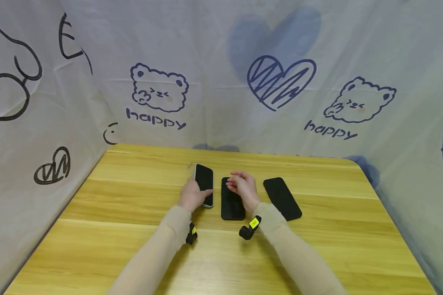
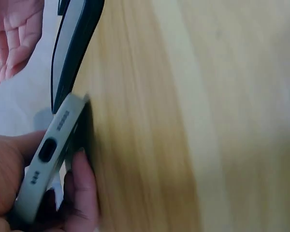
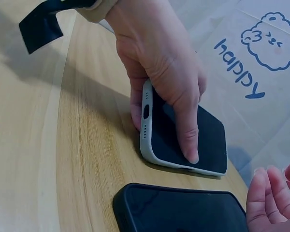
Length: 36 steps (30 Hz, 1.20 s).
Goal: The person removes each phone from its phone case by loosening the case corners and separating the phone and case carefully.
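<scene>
My left hand [image 1: 192,196] grips a smartphone in a pale case [image 1: 204,180], its thumb laid across the dark screen and its fingers behind the left side. In the left wrist view, the bottom edge of that phone [image 2: 43,159] shows its charging port, and the phone is tilted. Over the middle black smartphone [image 1: 231,207] hovers my right hand [image 1: 245,191], fingers loosely bent and holding nothing. The right wrist view shows the right fingertips [image 3: 259,195] above the far end of this black-cased phone [image 3: 179,210].
A third black smartphone [image 1: 282,198] lies slanted to the right of my right hand. All of this is on a wooden table [image 1: 133,205]. White cloth [image 1: 206,49] with drawn bears and hearts hangs behind the table and at both sides.
</scene>
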Each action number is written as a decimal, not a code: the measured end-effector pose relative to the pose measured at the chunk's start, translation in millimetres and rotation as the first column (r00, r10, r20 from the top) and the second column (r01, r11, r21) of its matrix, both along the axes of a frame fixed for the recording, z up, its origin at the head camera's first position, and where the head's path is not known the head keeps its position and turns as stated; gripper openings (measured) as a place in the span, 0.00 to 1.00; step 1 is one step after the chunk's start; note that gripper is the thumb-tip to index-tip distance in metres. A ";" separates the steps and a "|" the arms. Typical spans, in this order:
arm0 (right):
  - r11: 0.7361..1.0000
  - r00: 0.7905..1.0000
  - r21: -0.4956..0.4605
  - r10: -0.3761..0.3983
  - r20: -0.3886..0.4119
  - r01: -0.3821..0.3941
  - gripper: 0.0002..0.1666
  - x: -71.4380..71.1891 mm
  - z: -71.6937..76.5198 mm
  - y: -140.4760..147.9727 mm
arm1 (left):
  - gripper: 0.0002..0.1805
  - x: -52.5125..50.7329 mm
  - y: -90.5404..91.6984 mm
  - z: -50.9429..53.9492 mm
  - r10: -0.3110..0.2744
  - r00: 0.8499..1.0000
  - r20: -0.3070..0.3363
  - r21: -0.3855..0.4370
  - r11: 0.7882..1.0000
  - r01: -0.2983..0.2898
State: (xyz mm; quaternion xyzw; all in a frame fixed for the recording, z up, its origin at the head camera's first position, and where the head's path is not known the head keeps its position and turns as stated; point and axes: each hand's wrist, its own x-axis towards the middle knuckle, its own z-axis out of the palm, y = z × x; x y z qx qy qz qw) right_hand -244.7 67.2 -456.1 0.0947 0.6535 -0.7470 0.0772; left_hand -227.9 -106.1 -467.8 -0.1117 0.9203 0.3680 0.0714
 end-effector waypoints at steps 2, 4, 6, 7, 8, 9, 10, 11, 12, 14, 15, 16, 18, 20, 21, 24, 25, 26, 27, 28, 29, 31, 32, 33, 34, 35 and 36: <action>1.000 1.000 -0.005 -0.008 0.005 0.008 0.20 -0.6 -0.2 1.5 | 0.45 -0.1 2.7 -1.6 0.017 1.000 -0.013 0.026 1.000 -0.017; 1.000 1.000 -0.009 -0.013 0.009 0.014 0.20 -0.2 0.5 2.6 | 0.44 -0.2 3.1 -3.5 0.026 0.999 -0.039 0.064 0.998 -0.023; 1.000 1.000 -0.016 -0.016 0.013 0.016 0.20 0.4 1.4 3.6 | 0.42 0.1 1.5 -6.0 0.031 0.997 -0.070 0.111 0.994 -0.023; 1.000 1.000 -0.018 -0.017 0.014 0.017 0.20 0.6 1.7 4.0 | 0.41 0.5 0.3 -6.7 0.033 0.996 -0.085 0.139 0.990 -0.021; 1.000 1.000 -0.021 -0.016 0.013 0.016 0.20 0.7 1.9 4.4 | 0.40 0.9 -1.2 -7.3 0.033 0.995 -0.098 0.163 0.987 -0.017; 1.000 1.000 -0.023 -0.016 0.013 0.016 0.20 0.8 2.2 4.9 | 0.39 1.3 -2.7 -7.8 0.032 0.994 -0.108 0.182 0.983 -0.012; 1.000 1.000 -0.026 -0.016 0.012 0.017 0.20 0.8 2.2 5.4 | 0.37 1.7 -4.4 -8.3 0.032 0.993 -0.114 0.204 0.979 -0.008; 0.999 1.000 -0.028 -0.017 0.010 0.018 0.20 0.7 2.3 5.9 | 0.36 2.1 -5.9 -8.4 0.034 0.993 -0.115 0.227 0.974 -0.007; 0.999 1.000 -0.028 -0.018 0.006 0.018 0.20 0.5 2.3 6.5 | 0.34 2.3 -7.4 -8.4 0.033 0.992 -0.120 0.245 0.970 -0.002; 1.000 1.000 -0.026 -0.017 -0.002 0.017 0.20 0.2 2.5 7.8 | 0.30 2.6 -9.7 -7.3 0.030 0.992 -0.125 0.281 0.960 0.006; 1.000 1.000 -0.024 -0.017 -0.005 0.017 0.19 0.0 2.8 8.3 | 0.28 2.5 -10.7 -6.7 0.028 0.992 -0.126 0.296 0.955 0.011; 1.000 1.000 -0.023 -0.017 -0.009 0.017 0.19 -0.3 3.2 8.8 | 0.26 2.7 -11.5 -5.5 0.023 0.992 -0.126 0.311 0.950 0.017; 1.000 1.000 -0.021 -0.014 -0.019 0.014 0.18 -1.0 4.6 10.0 | 0.23 3.2 -12.3 -2.1 0.012 0.993 -0.118 0.342 0.939 0.030; 1.000 0.999 -0.022 -0.019 -0.026 0.018 0.17 -1.8 6.7 10.8 | 0.21 4.0 -12.5 2.7 -0.002 0.995 -0.096 0.395 0.918 0.040; 0.999 0.999 -0.028 -0.023 -0.031 0.022 0.16 -2.1 7.9 11.1 | 0.20 4.8 -12.7 5.4 -0.012 0.996 -0.087 0.422 0.906 0.048; 0.999 0.998 -0.040 -0.039 -0.050 0.037 0.15 -2.9 12.8 12.1 | 0.18 7.2 -12.1 14.1 -0.037 0.997 -0.063 0.519 0.852 0.064; 0.998 0.997 -0.040 -0.043 -0.057 0.041 0.14 -2.7 15.0 12.3 | 0.17 8.1 -11.7 16.9 -0.042 0.997 -0.059 0.545 0.836 0.067; 0.998 0.997 -0.038 -0.044 -0.065 0.042 0.14 -2.2 17.4 12.6 | 0.17 9.1 -11.5 19.5 -0.047 0.997 -0.059 0.563 0.823 0.072; 0.998 0.996 -0.037 -0.045 -0.074 0.042 0.15 -1.7 19.8 13.1 | 0.16 10.3 -11.0 22.1 -0.053 0.997 -0.061 0.577 0.813 0.078; 0.999 0.996 -0.033 -0.044 -0.082 0.041 0.15 -1.1 22.1 14.0 | 0.16 11.4 -10.2 24.6 -0.055 0.997 -0.058 0.589 0.804 0.078; 0.999 0.995 -0.029 -0.041 -0.088 0.038 0.15 -0.4 24.4 14.8 | 0.16 12.6 -9.5 26.8 -0.059 0.997 -0.056 0.596 0.799 0.081; 0.999 0.995 -0.035 -0.033 -0.094 0.029 0.16 1.3 29.4 16.2 | 0.16 15.2 -8.1 31.6 -0.067 0.996 -0.057 0.589 0.803 0.088; 0.999 0.995 -0.037 -0.027 -0.095 0.023 0.16 2.0 32.2 16.8 | 0.16 16.2 -7.4 33.7 -0.074 0.996 -0.058 0.587 0.804 0.094; 0.999 0.995 -0.046 -0.022 -0.098 0.018 0.17 2.4 34.8 17.5 | 0.16 17.1 -6.6 35.6 -0.079 0.995 -0.059 0.582 0.807 0.099; 0.999 0.995 -0.053 -0.017 -0.103 0.011 0.18 2.5 37.0 18.5 | 0.16 17.9 -5.7 37.2 -0.085 0.994 -0.066 0.578 0.809 0.107; 0.998 0.994 -0.060 -0.011 -0.107 0.004 0.19 2.8 39.7 19.1 | 0.17 19.1 -4.9 39.0 -0.094 0.992 -0.079 0.570 0.812 0.123; 0.998 0.994 -0.070 -0.004 -0.113 -0.003 0.20 3.1 42.2 19.9 | 0.17 20.3 -4.2 40.5 -0.101 0.990 -0.095 0.565 0.814 0.137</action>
